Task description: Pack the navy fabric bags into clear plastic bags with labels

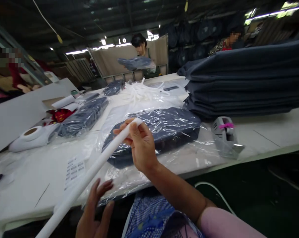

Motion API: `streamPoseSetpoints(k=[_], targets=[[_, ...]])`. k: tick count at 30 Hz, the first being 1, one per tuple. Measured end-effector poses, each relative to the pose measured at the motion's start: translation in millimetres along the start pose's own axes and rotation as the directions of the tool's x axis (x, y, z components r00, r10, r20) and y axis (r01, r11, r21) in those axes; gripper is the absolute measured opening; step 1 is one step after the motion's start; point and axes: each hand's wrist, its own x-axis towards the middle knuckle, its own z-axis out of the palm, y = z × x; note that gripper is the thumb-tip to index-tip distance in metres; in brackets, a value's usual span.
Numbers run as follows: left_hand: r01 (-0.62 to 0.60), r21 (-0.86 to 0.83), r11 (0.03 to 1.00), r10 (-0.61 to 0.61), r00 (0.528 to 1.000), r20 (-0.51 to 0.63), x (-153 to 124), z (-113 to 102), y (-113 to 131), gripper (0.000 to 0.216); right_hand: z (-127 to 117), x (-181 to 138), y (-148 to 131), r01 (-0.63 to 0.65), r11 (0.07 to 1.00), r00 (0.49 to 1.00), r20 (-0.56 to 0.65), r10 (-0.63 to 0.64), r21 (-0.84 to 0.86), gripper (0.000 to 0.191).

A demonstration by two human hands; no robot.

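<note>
Right hand point(144, 145): grips upper end of white tube point(100, 163)
Left hand point(95, 211): fingers spread, near tube
Bag point(206, 147): clear, dark cloth point(174, 125) inside, lying on table point(273, 129)
Dispenser point(225, 140): on table, right of bag
Stack point(246, 82): dark layers, behind dispenser

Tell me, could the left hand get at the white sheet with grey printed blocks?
Probably, though not straight across: the left hand looks free and near, but the long round white tube in the right hand slants between it and the sheet.
</note>
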Motion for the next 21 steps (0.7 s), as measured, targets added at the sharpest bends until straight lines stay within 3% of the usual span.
streamPoseSetpoints(k=[1, 3, 5, 6, 8, 10, 12, 13, 14, 15, 17, 18, 19, 21], targets=[[0.053, -0.177, 0.983, -0.033, 0.993, 0.116, 6, 14, 18, 0.067, -7, 1, -10, 0.026, 0.999, 0.999, -0.039, -0.027, -0.026, 0.028], [0.132, -0.508, 0.851, 0.012, 0.963, 0.27, 17, 33, 49, 0.081, -26, 2, -31, 0.082, 0.991, 0.987, -0.131, -0.096, -0.109, 0.028], [0.128, -0.718, 0.684, 0.089, 0.962, 0.257, 28, 42, 73, 0.095, -52, -1, -53, 0.104, 0.969, 0.962, -0.224, -0.155, -0.224, 0.03], [0.099, -0.777, 0.622, 0.114, 0.97, 0.215, 33, 45, 81, 0.091, -66, -6, -63, 0.094, 0.951, 0.951, -0.257, -0.174, -0.294, 0.032], [0.048, -0.831, 0.553, 0.144, 0.978, 0.153, 40, 49, 92, 0.063, -96, -23, -82, 0.073, 0.873, 0.928, -0.288, -0.236, -0.483, 0.037], [0.065, -0.812, 0.58, 0.142, 0.973, 0.179, 42, 59, 98, 0.038, -120, -48, -99, 0.064, 0.647, 0.884, -0.257, -0.39, -0.76, 0.047], [0.141, -0.726, 0.673, 0.1, 0.955, 0.279, 38, 77, 100, 0.032, -133, -78, -111, 0.051, 0.219, 0.841, -0.076, -0.535, -0.974, 0.063], [0.188, -0.669, 0.719, 0.083, 0.933, 0.351, 35, 87, 101, 0.033, -136, -93, -115, 0.084, -0.003, 0.856, 0.074, -0.511, -0.996, 0.068], [0.224, -0.617, 0.754, 0.09, 0.896, 0.435, 32, 99, 102, 0.035, -137, -107, -117, 0.161, -0.168, 0.89, 0.217, -0.401, -0.973, 0.07], [0.235, -0.579, 0.781, 0.129, 0.846, 0.517, 30, 111, 102, 0.038, -137, -120, -118, 0.268, -0.243, 0.917, 0.325, -0.233, -0.932, 0.068], [0.157, -0.534, 0.831, 0.274, 0.719, 0.638, 31, 132, 99, 0.039, -138, -140, -119, 0.402, -0.191, 0.915, 0.399, 0.059, -0.895, 0.061], [0.056, -0.521, 0.852, 0.353, 0.673, 0.65, 34, 141, 95, 0.04, -140, -147, -121, 0.382, -0.158, 0.923, 0.37, 0.105, -0.91, 0.058], [-0.085, -0.491, 0.867, 0.418, 0.661, 0.623, 39, 148, 90, 0.04, -144, -154, -124, 0.306, -0.155, 0.952, 0.298, 0.077, -0.939, 0.055], [-0.414, -0.308, 0.856, 0.516, 0.697, 0.498, 54, 160, 74, 0.047, -158, -167, -140, 0.074, -0.206, 0.991, 0.094, -0.091, -0.976, 0.05]])
